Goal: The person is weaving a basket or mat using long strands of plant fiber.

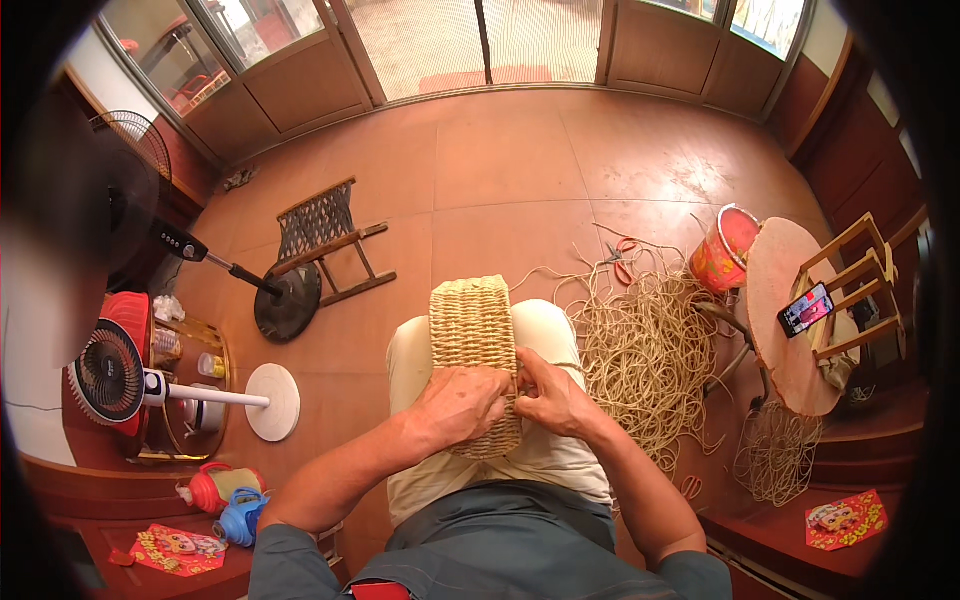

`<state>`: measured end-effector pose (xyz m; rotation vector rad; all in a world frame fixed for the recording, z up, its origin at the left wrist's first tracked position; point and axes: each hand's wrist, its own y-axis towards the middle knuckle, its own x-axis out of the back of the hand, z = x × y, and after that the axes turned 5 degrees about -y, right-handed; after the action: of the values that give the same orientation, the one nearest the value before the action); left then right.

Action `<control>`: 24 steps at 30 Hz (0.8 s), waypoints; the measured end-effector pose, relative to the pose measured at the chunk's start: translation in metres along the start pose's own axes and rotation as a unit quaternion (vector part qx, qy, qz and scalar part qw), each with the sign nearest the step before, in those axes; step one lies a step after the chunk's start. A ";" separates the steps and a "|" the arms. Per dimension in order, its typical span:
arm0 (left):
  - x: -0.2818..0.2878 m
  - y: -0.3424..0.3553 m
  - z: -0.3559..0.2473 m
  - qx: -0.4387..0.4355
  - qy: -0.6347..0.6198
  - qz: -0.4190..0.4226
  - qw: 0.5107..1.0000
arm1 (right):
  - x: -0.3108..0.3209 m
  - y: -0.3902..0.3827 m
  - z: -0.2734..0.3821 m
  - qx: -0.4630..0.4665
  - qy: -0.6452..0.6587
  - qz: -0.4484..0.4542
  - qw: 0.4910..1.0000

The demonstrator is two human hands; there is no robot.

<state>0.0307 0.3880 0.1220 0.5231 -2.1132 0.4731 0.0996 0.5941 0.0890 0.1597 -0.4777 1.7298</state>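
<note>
A straw-coloured woven basket [470,325], long and boxy, lies across my thighs. My left hand [463,402] rests over its near part, fingers curled against the right edge of the weave. Close beside it, my right hand [552,398] is closed in a pinch at that same edge; what sits between the fingertips is too small to make out. A strand of cord runs from near the basket's far right corner to a big loose heap of tan cord [650,350] on the floor at my right.
Red-handled scissors [624,262] lie at the heap's far edge. A red bucket [728,245] and a round table [785,330] with a phone [806,310] stand right. At left are a folding stool [330,240], a white-based fan [270,402] and a blue bottle [240,515].
</note>
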 end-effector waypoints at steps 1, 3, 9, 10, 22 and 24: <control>-0.001 -0.003 0.000 -0.007 -0.003 -0.017 1.000 | 0.003 0.004 0.004 -0.010 -0.018 0.027 0.999; -0.005 -0.007 0.001 -0.008 -0.009 -0.035 0.999 | 0.005 0.008 0.003 -0.021 -0.037 0.054 0.998; -0.014 -0.015 -0.016 -0.022 -0.084 -0.122 0.989 | -0.004 0.009 -0.025 0.007 0.240 0.092 0.966; -0.015 -0.015 -0.017 -0.019 -0.097 -0.122 0.988 | -0.006 0.014 -0.026 0.047 0.238 0.096 0.965; 0.004 -0.007 -0.020 0.028 -0.116 -0.078 0.990 | 0.010 0.031 -0.030 0.022 0.100 0.128 0.987; 0.001 -0.007 -0.018 0.000 -0.083 -0.079 0.993 | 0.006 0.030 -0.033 0.033 0.094 0.115 0.988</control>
<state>0.0460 0.3910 0.1335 0.7464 -2.2072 0.3496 0.0743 0.6081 0.0539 -0.0134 -0.3099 1.9656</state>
